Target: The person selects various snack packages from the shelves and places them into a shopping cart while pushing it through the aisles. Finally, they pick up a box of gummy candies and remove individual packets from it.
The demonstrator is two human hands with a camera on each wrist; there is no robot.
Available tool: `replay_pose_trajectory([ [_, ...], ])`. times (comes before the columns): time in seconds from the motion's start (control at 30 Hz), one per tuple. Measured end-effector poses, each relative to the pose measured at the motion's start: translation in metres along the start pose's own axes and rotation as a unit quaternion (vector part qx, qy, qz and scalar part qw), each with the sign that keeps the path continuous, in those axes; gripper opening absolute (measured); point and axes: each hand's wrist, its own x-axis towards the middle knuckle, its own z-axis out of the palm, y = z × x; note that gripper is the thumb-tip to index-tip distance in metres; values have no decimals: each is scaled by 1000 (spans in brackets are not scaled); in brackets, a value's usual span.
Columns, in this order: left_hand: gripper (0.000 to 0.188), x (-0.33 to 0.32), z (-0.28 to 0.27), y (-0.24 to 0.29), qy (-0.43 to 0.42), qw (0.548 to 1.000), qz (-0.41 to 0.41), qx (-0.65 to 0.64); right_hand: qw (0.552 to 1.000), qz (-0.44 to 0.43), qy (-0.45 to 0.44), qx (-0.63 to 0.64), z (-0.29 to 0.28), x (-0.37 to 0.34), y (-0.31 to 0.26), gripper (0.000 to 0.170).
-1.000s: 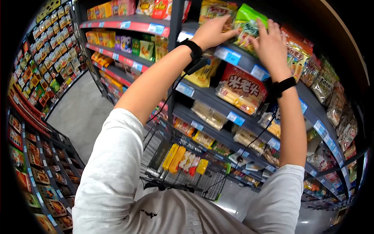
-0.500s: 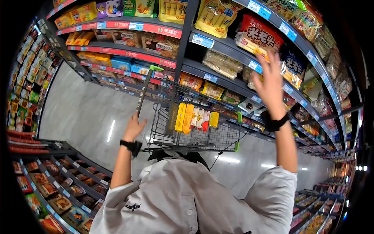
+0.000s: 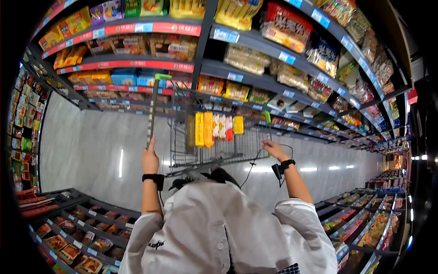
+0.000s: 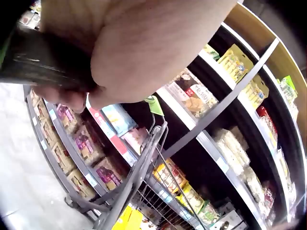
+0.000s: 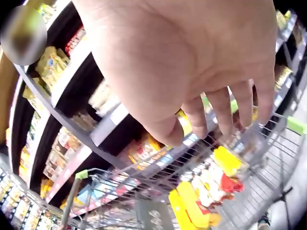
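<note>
The wire shopping cart (image 3: 248, 156) stands on the shiny floor (image 3: 91, 150) in front of the person, close beside the stocked shelves (image 3: 260, 37). Inside it lies a row of packets: long yellow ones (image 3: 199, 129), white-and-red ones (image 3: 222, 127) and a shorter yellow one (image 3: 238, 124).

The left forearm reaches forward and the left hand (image 3: 150, 160) is at the near end of the cart's dark handle bar (image 3: 153, 107), which runs away to a green cap (image 3: 162, 76). The right arm bends inward at the other side, with the right hand (image 3: 275, 150) by the cart's edge, palm downward. A black band (image 3: 153, 178) circles the left wrist, and another (image 3: 286, 164) the right.

From the head, the left hand's grip is hard to make out; the left wrist view shows the fingers curled round the dark bar. The right wrist view alone shows the right palm and its spread, slightly bent fingers above the packets. That hand is open and holds nothing; whether its fingertips touch the cart, I can't tell.
</note>
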Motion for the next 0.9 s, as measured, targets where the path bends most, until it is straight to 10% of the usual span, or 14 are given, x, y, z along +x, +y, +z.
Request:
replay_pose_trajectory([
  [0.3, 74, 19, -38, -65, 31, 999, 9, -15, 982, 135, -124, -36, 82, -58, 77, 47],
  [0.63, 89, 15, -56, -118, 15, 984, -160, 77, 997, -45, 38, -40, 167, 142, 18, 32],
  [0.7, 95, 7, -64, -101, -6, 974, -198, 112, 993, 88, -44, 69, 173, 183, -10, 32],
  [0.9, 104, 17, -70, -116, 12, 969, -213, 124, 999, 14, -10, -28, 236, 301, -14, 33],
])
